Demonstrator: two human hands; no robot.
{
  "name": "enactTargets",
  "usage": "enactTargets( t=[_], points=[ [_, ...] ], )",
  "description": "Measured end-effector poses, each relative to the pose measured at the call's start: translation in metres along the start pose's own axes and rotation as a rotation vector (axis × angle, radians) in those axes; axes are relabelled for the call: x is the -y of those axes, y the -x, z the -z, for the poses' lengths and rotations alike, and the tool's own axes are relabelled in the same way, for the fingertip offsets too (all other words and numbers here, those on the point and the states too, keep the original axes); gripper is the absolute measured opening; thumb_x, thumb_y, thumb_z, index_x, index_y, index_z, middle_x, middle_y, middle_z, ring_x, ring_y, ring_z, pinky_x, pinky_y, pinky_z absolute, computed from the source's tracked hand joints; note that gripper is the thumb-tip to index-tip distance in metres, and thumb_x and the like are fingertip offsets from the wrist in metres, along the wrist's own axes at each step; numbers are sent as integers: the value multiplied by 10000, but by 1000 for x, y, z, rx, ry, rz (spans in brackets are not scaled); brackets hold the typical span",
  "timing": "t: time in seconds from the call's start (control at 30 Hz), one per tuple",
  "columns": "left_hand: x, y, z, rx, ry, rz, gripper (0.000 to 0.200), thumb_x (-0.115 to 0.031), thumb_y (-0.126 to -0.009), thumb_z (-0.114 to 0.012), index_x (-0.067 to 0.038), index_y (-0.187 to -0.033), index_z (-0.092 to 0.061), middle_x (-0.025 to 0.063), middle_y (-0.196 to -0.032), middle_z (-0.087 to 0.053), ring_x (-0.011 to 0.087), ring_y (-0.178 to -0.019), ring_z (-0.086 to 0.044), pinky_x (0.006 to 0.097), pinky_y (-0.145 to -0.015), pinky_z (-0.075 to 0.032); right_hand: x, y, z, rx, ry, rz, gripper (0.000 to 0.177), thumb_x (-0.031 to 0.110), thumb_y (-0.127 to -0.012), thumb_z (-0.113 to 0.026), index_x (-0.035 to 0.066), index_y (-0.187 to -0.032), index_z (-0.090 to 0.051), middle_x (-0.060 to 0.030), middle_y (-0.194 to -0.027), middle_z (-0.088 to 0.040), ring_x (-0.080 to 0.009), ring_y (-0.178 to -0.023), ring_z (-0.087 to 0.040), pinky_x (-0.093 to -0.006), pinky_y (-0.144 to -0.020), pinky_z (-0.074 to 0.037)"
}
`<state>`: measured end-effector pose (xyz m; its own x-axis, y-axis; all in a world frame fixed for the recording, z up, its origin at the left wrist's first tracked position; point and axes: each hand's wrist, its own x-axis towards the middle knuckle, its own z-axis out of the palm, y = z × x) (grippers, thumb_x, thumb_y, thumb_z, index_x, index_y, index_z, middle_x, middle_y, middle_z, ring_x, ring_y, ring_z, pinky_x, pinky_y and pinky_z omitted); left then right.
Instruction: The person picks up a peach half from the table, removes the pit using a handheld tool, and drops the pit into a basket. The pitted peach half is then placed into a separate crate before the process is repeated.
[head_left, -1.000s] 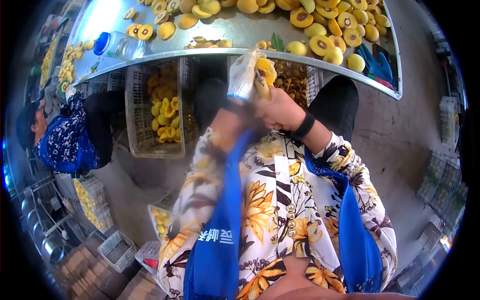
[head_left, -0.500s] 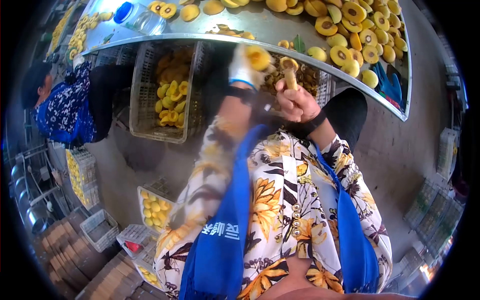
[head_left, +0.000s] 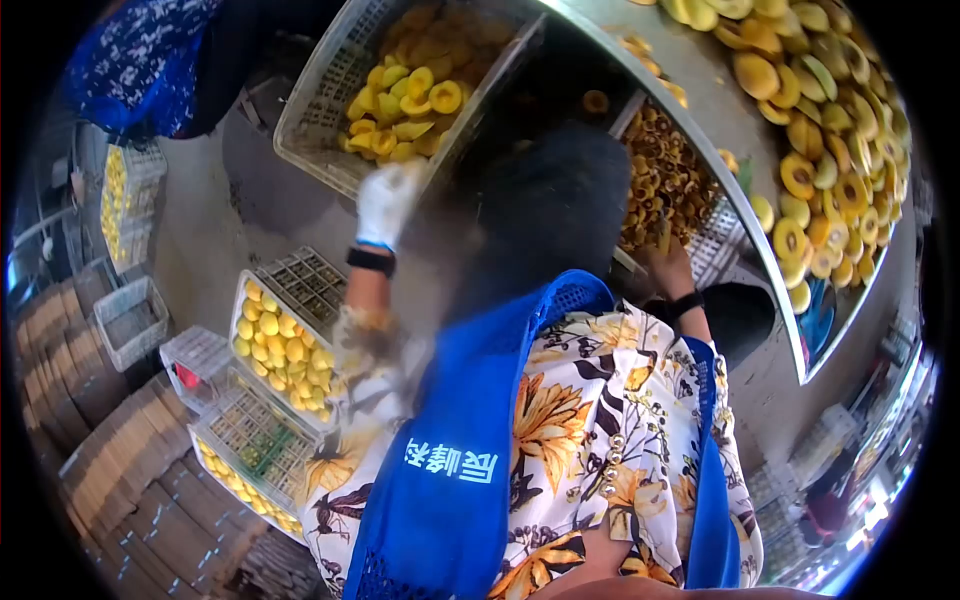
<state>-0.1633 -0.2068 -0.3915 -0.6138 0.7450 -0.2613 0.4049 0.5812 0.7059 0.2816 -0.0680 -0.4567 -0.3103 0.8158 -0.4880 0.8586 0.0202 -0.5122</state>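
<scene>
My left hand (head_left: 385,208), in a white glove, is at the near rim of a crate (head_left: 322,170) of yellow fruit halves (head_left: 405,108). Its fingers are smeared by motion, so their grip cannot be made out. Low beside the crate of brown fruit pits and scraps (head_left: 668,165), my bare right hand (head_left: 670,272) is closed round a small pale-handled tool (head_left: 665,237), partly hidden by the fingers.
The metal table (head_left: 700,142) curves along the right, with many cut fruit halves (head_left: 850,190) and a blue glove (head_left: 817,315) on it. Crates of yellow fruit (head_left: 283,345) stand on the floor at left. A co-worker's sleeve and blue apron (head_left: 140,70) show at upper left.
The view has turned down and left. My left hand has moved from near the table edge to the fruit crate, and the fruit half is no longer visible in it. My right hand is lower.
</scene>
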Motion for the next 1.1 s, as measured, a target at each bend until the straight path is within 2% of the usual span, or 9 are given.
enactTargets(
  t=[0.1, 0.2, 0.3, 0.37, 0.43, 0.63, 0.8, 0.9, 1.1],
  points=[
    [26, 35, -44, 276, -271, 130, 380, -436, -815, -591, -67, -860, -671, 151, -767, -639, 251, -725, -628, 355, -658, -472, 9, 13, -1, 30, 50, -153, 460, 301, -801, -588, 46, -1175, -508, -233, -1005, -613, -377, -936, -589, -410, -812, -464],
    [31, 15, -81, 333, -21, 75, 375, -442, -807, -576, -86, -871, -671, 162, -801, -636, 325, -780, -612, 384, -677, -474, 34, 19, 8, 90, 38, -205, 400, 279, -815, -577, 40, -1131, -524, -188, -883, -651, -303, -812, -640, -374, -717, -492],
    [3, -46, -110, 307, 2, -214, 342, -408, -817, -548, -95, -878, -671, 154, -864, -639, 318, -809, -615, 386, -711, -477, 30, 23, 5, 17, 167, -203, 382, 288, -818, -575, 36, -1102, -530, -199, -901, -644, -328, -842, -633, -389, -725, -487],
    [-26, -95, -130, 550, -16, -206, 308, -361, -809, -530, -93, -899, -652, 141, -907, -631, 334, -880, -585, 421, -772, -462, 69, 29, 16, 42, 170, -288, 366, 254, -804, -601, 31, -1086, -533, -218, -942, -630, -349, -881, -618, -396, -741, -480],
    [-34, -132, -177, 439, -30, -411, 280, -332, -813, -516, -124, -945, -648, 123, -952, -630, 327, -870, -595, 419, -767, -473, 77, 30, 16, 41, 119, -323, 360, 230, -794, -616, 30, -1082, -534, -228, -962, -623, -361, -899, -610, -399, -749, -477],
    [-39, -194, -347, 503, -249, -507, 244, -212, -837, -481, -228, -1052, -596, 97, -1035, -586, 294, -924, -589, 433, -749, -482, 155, 29, 35, 28, -66, -525, 331, 199, -786, -628, 19, -1050, -541, -229, -950, -624, -370, -918, -603, -394, -777, -472],
    [-74, -208, -327, 605, -414, -562, 280, -214, -824, -492, -205, -1088, -584, 106, -1107, -544, 311, -961, -563, 446, -767, -471, 181, 28, 36, 100, -5, -332, 363, 204, -770, -658, 12, -1058, -548, -205, -1003, -622, -328, -947, -609, -361, -801, -471],
    [-76, -216, -339, 623, -417, -524, 296, -226, -807, -518, -197, -1093, -587, 119, -1104, -544, 322, -969, -561, 450, -782, -468, 136, 28, 28, 134, 47, -203, 388, 210, -769, -663, 14, -1085, -550, -195, -1034, -616, -313, -971, -606, -352, -814, -470],
    [-71, -216, -340, 644, -373, -458, 339, -252, -772, -570, -180, -1102, -592, 144, -1099, -542, 343, -985, -555, 459, -811, -461, 125, 39, 35, 242, 167, -397, 385, 226, -808, -627, 19, -1125, -554, -176, -1062, -614, -303, -994, -597, -346, -832, -466]
  ],
)
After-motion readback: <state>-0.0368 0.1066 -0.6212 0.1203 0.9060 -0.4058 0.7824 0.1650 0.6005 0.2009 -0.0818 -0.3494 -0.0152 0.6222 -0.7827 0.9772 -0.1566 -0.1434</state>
